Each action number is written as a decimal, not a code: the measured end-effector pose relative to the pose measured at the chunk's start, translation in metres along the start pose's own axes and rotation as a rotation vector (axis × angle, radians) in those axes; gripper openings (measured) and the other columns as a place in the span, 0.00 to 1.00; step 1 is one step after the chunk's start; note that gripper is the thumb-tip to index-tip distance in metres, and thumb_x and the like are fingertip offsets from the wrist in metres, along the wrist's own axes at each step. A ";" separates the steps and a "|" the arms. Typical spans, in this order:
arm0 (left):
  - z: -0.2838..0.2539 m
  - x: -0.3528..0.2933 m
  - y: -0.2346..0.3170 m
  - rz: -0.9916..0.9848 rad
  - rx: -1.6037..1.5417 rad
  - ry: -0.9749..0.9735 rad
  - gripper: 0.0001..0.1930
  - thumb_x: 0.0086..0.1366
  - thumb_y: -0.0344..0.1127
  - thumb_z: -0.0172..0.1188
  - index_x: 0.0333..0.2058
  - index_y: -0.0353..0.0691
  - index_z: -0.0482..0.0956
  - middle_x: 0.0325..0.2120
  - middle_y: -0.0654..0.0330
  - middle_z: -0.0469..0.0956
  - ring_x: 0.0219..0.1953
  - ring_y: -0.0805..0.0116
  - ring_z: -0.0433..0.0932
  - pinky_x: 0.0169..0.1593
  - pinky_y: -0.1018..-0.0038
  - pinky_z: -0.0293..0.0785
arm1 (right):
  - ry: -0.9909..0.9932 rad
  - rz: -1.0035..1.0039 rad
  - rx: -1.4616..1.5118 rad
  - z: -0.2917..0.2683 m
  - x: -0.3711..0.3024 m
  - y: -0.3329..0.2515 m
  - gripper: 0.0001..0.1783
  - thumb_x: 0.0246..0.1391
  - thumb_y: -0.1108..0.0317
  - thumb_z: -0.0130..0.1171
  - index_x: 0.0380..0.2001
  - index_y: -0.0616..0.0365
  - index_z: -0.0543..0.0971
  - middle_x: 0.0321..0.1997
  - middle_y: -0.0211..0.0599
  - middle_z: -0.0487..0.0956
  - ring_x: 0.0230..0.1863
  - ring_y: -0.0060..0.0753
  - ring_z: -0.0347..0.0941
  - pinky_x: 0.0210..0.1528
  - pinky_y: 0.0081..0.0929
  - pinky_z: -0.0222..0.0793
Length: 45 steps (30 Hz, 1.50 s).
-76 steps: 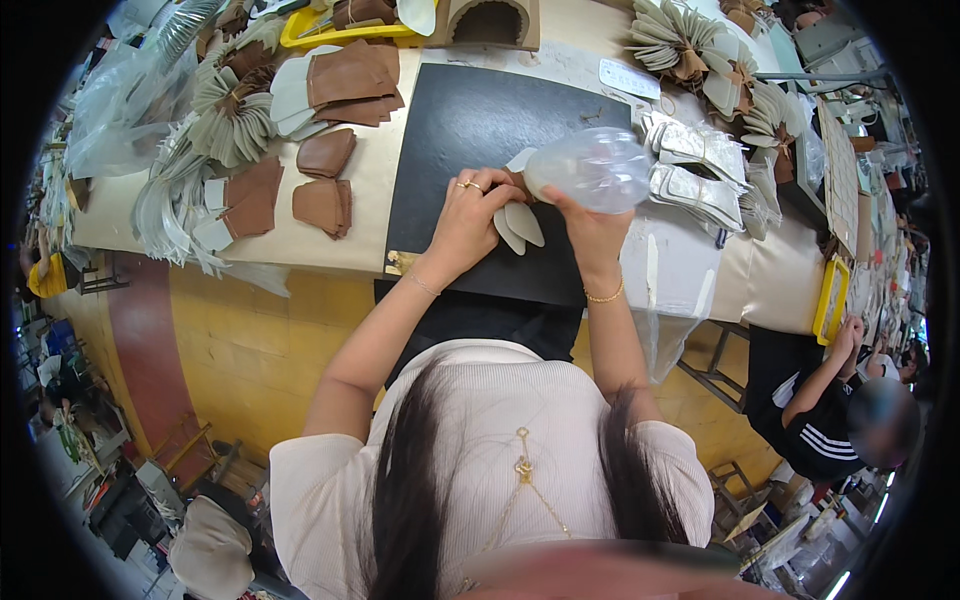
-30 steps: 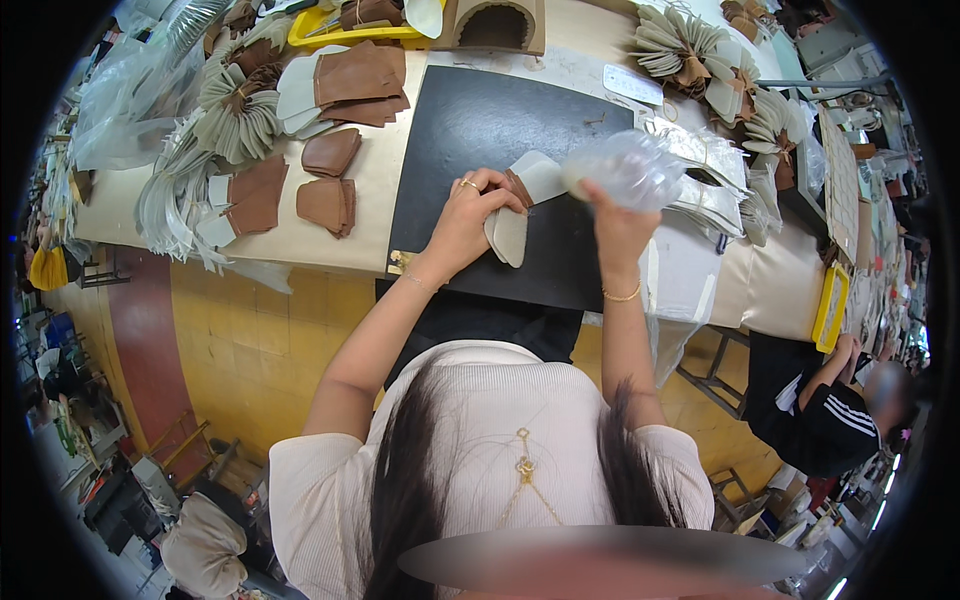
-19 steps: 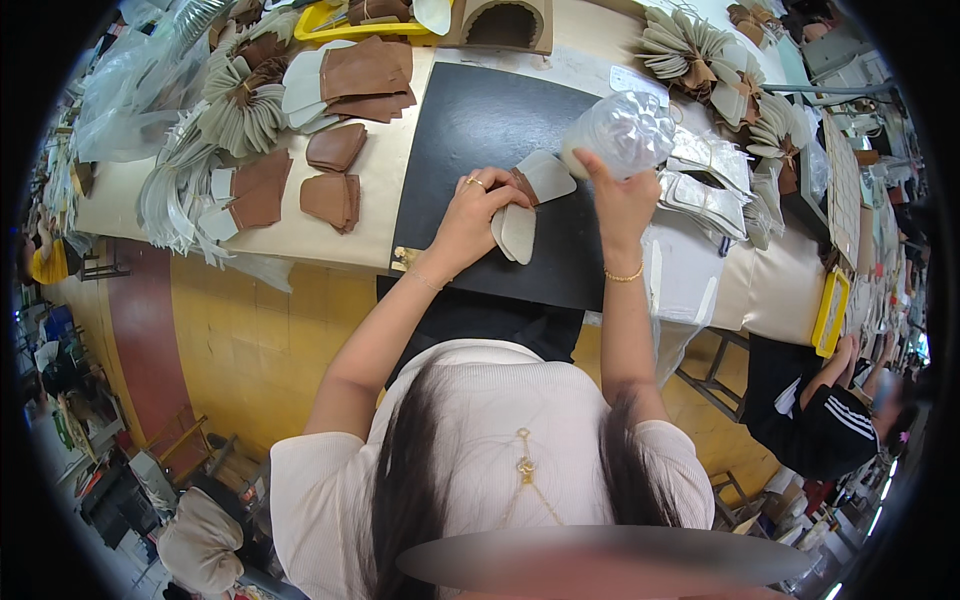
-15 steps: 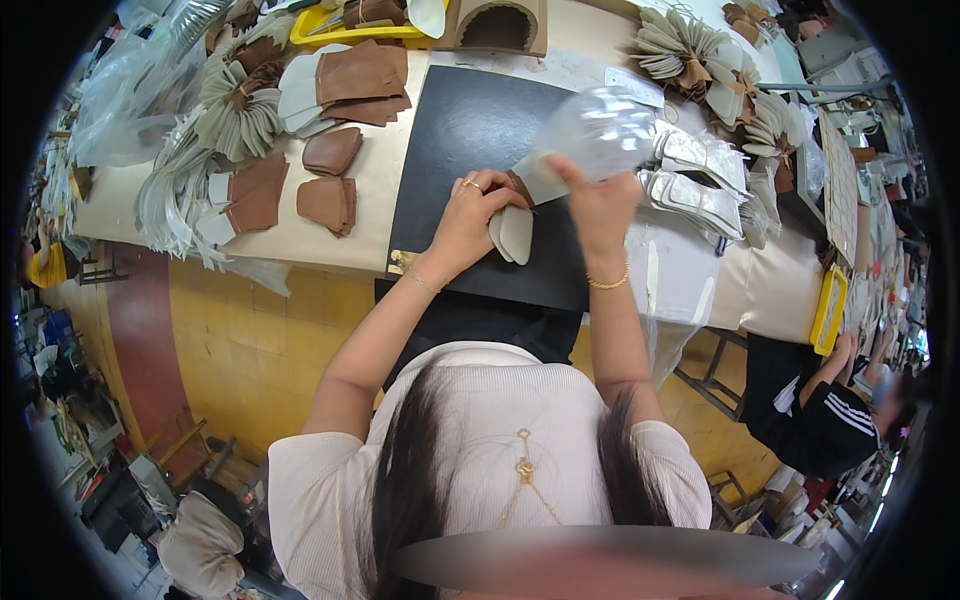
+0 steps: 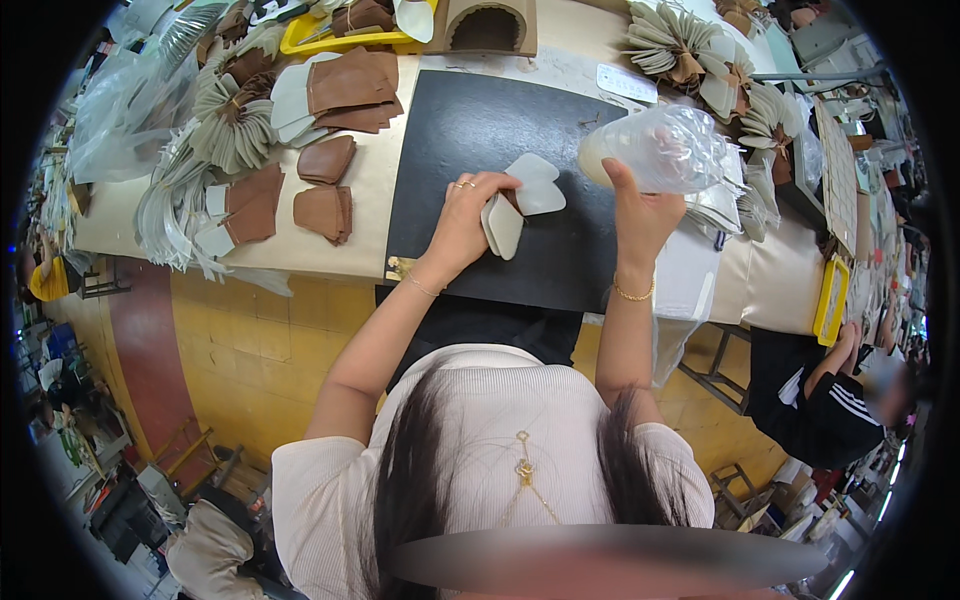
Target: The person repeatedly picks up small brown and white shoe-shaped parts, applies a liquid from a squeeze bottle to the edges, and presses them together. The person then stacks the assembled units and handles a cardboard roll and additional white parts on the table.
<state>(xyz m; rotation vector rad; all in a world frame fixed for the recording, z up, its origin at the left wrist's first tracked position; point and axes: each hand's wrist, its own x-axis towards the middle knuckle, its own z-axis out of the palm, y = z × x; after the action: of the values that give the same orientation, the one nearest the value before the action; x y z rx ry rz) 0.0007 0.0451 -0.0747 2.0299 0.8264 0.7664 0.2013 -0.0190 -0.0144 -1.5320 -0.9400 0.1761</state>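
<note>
The light-coloured pieces (image 5: 541, 194) are lying fanned out on the black mat (image 5: 480, 118) at the middle of the desk (image 5: 368, 228), some spreading to the upper right, others pointing back toward the person, with a bit of brown showing between them. The left hand (image 5: 468, 218) is clamping down on their left side, while the right hand (image 5: 645, 218) is gripping a clear plastic bottle (image 5: 668, 148) sideways, its pale end facing the pieces; the two hands are standing well apart. If the left fingers are pressing too lightly, the fan could be sliding out of line, since its layers are overlapping loosely and the mat is looking smooth. The bottle could be striking the left fingertips, because they are resting right beside the pieces it is facing. A tighter squeeze could be buckling its thin-looking wall; whether it is holding liquid cannot be told. A swing rightward could be disturbing the silvery bundles (image 5: 712, 208) lying partly behind it.
</note>
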 end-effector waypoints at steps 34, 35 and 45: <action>-0.008 -0.004 -0.004 -0.049 -0.053 -0.060 0.10 0.54 0.30 0.64 0.36 0.40 0.80 0.42 0.60 0.73 0.45 0.59 0.73 0.47 0.69 0.71 | -0.299 -0.119 -0.127 0.055 0.007 -0.004 0.33 0.39 0.53 0.76 0.45 0.63 0.76 0.33 0.46 0.83 0.33 0.40 0.83 0.33 0.31 0.76; -0.008 -0.003 -0.004 -0.028 -0.054 -0.056 0.10 0.54 0.30 0.64 0.36 0.40 0.80 0.42 0.60 0.73 0.45 0.59 0.73 0.47 0.69 0.71 | -0.387 -0.111 -0.135 0.055 0.004 -0.005 0.33 0.39 0.53 0.76 0.45 0.63 0.76 0.33 0.46 0.83 0.32 0.40 0.83 0.32 0.31 0.76; -0.006 0.017 0.010 -0.207 0.054 -0.029 0.27 0.53 0.31 0.68 0.53 0.37 0.74 0.42 0.53 0.72 0.44 0.57 0.74 0.48 0.68 0.72 | 0.143 -0.170 -0.231 0.007 0.090 0.018 0.35 0.41 0.49 0.75 0.46 0.63 0.77 0.38 0.44 0.83 0.38 0.37 0.81 0.42 0.33 0.75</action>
<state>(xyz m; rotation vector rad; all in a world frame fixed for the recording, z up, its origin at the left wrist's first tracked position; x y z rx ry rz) 0.0095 0.0565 -0.0596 1.9599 1.0322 0.6025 0.2637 0.0455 0.0047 -1.6415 -0.9969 -0.1669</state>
